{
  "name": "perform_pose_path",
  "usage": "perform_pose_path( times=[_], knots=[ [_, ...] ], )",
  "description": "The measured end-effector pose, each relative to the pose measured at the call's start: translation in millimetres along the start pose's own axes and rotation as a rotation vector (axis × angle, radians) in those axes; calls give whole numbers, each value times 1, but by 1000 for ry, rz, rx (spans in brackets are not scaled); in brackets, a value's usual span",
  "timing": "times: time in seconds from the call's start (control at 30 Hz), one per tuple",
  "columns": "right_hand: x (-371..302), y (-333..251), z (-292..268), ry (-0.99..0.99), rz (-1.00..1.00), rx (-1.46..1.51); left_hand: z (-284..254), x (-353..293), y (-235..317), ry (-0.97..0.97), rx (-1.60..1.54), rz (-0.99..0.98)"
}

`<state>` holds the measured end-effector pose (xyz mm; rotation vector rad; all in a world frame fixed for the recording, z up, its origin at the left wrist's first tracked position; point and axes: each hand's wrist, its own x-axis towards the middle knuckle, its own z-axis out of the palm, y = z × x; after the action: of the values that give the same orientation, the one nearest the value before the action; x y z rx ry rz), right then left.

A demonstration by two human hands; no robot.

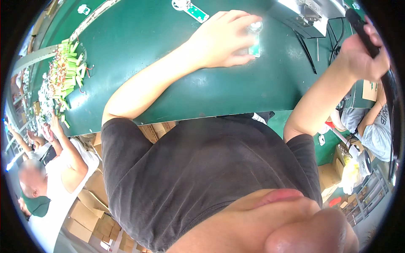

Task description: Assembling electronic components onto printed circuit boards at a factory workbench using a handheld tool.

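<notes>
The person's left forearm lies across the green bench [168, 92] from its near edge, elbow bent, and ends in the left hand [223, 40], palm down with its back to the camera. Its fingers are spread and slightly curled around a small green-and-white circuit board [255, 48], the thumb near the board's lower end; blur and glare hide the contact, so whether they pinch the board or merely rest over it cannot be told. The right arm, bent at the elbow, rises at the right side, where the right hand [360, 59] has its fingers wrapped closely about a black tool handle [359, 28], held well apart from the board, near the edge of view. The board lies on the bench beneath and just beside the left fingertips: a narrow green strip with pale edges, topped by a round, whitish piece. A similar circuit board [196, 12], green and white with a round pale end, lies farther up to the left. A metal box [301, 14] stands to the right of the left hand, and green cylindrical cells [67, 74] with reddish wires are heaped at the left. Dark lettering shows on a co-worker's grey shirt [377, 137] at the right; any markings on the boards are too small to read.
</notes>
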<state>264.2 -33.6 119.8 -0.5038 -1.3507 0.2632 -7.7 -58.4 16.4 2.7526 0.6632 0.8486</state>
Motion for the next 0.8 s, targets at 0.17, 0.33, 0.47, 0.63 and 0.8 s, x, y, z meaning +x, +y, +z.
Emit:
perform_pose_path(
  times=[0.17,0.33,0.47,0.63,0.8],
  knots=[
    [-9,9,4,-120,28,-16,-2,1,3,-25,-10,-10],
    [-15,2,37,-140,188,-119,0,-2,1,2,45,-10],
    [-23,-11,44,-141,451,17,-9,3,8,-11,47,-81],
    [-51,-1,63,-165,410,347,-9,4,8,-49,60,-87],
    [-65,16,69,-243,366,434,-10,3,6,-88,95,-100]
  ],
)
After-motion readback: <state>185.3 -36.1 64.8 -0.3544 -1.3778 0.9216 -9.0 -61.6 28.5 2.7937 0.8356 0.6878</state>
